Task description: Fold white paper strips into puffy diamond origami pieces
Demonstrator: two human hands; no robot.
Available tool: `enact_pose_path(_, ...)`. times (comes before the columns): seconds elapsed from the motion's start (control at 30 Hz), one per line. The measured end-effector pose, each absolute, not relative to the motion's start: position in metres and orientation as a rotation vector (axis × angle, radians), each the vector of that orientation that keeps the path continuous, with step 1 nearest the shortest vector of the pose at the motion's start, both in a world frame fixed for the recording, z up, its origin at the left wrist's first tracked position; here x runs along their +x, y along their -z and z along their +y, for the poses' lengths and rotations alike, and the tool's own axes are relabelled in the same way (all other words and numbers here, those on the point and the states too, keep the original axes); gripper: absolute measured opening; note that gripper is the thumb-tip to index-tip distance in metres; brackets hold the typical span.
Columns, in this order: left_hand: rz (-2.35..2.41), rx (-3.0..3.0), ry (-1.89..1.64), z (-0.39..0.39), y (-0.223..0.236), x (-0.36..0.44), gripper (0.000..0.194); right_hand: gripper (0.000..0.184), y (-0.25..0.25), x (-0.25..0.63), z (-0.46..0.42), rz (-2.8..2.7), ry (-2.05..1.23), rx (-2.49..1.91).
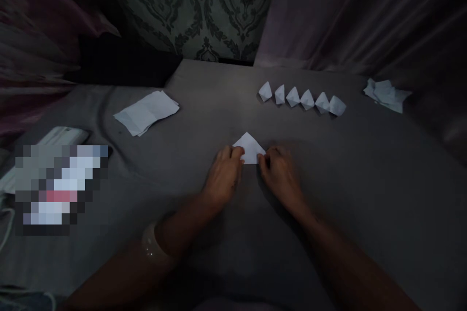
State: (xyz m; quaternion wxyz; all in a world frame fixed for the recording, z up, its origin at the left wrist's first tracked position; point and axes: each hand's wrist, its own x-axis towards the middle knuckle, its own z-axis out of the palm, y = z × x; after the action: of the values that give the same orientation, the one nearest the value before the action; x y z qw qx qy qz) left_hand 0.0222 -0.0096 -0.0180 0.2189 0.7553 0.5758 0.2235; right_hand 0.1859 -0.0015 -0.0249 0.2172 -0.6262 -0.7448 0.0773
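A small white folded paper triangle (250,148) lies on the grey cloth surface (357,189) in the middle of the view. My left hand (223,175) pinches its left corner with curled fingers. My right hand (279,175) pinches its right corner the same way. The lower edge of the paper is hidden between my fingertips. A pale band sits on my left wrist (151,245).
A row of several small folded white paper pieces (302,98) lies behind the hands to the right. A stack of flat white sheets (146,112) lies at the back left. Crumpled white paper (386,93) sits far right. A blurred-out object (60,187) lies at left.
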Motion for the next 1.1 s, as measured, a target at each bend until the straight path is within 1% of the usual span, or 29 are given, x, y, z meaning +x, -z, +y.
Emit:
enact_pose_path(0.07, 1.496, 2.215, -0.497, -0.01, 0.014, 0.021, 0.035, 0.025, 0.025, 0.188, -0.001, -2.051, -0.237, -1.72)
enact_pose_path(0.13, 1.42, 2.294, -0.443, -0.01, 0.014, 0.018, 0.04, 0.025, 0.025, 0.192, -0.002, -2.019, -0.263, -1.709)
enact_pose_path(0.27, 1.335, 2.287, -0.602, -0.008, 0.02, 0.013, 0.04, 0.02, 0.024, 0.201, -0.009, -1.906, -0.223, -1.703)
enact_pose_path(0.4, 1.342, 2.291, -0.625, -0.007, 0.02, 0.013, 0.037, 0.035, 0.02, 0.19, -0.03, -2.061, -0.158, -1.535)
enact_pose_path(0.5, 1.318, 2.303, -0.647, -0.007, 0.023, 0.014, 0.036, 0.037, 0.017, 0.173, -0.045, -2.195, -0.191, -1.49)
enact_pose_path(0.63, 1.399, 2.194, -0.839, -0.002, 0.035, 0.012, 0.029, 0.038, 0.01, 0.163, -0.055, -2.271, -0.138, -1.605)
enact_pose_path(0.77, 1.593, 1.995, -0.939, 0.014, 0.039, 0.009, 0.042, 0.039, 0.006, 0.164, -0.059, -2.236, -0.068, -1.69)
enact_pose_path(0.8, 1.61, 1.943, -0.926, 0.019, 0.038, 0.009, 0.039, 0.039, 0.006, 0.164, -0.06, -2.23, -0.06, -1.693)
enact_pose_path(0.9, 1.6, 1.835, -0.869, 0.029, 0.034, 0.008, 0.023, 0.039, 0.008, 0.163, -0.061, -2.224, -0.041, -1.677)
enact_pose_path(0.97, 1.61, 1.812, -0.869, 0.029, 0.031, 0.007, 0.019, 0.037, 0.011, 0.163, -0.061, -2.213, -0.027, -1.65)
enact_pose_path(1.03, 1.644, 1.777, -0.877, 0.023, 0.027, 0.006, 0.026, 0.035, 0.015, 0.165, -0.059, -2.198, -0.038, -1.603)
enact_pose_path(1.1, 1.638, 1.64, -0.831, 0.012, 0.022, 0.007, 0.039, 0.032, 0.02, 0.17, -0.053, -2.189, -0.082, -1.523)
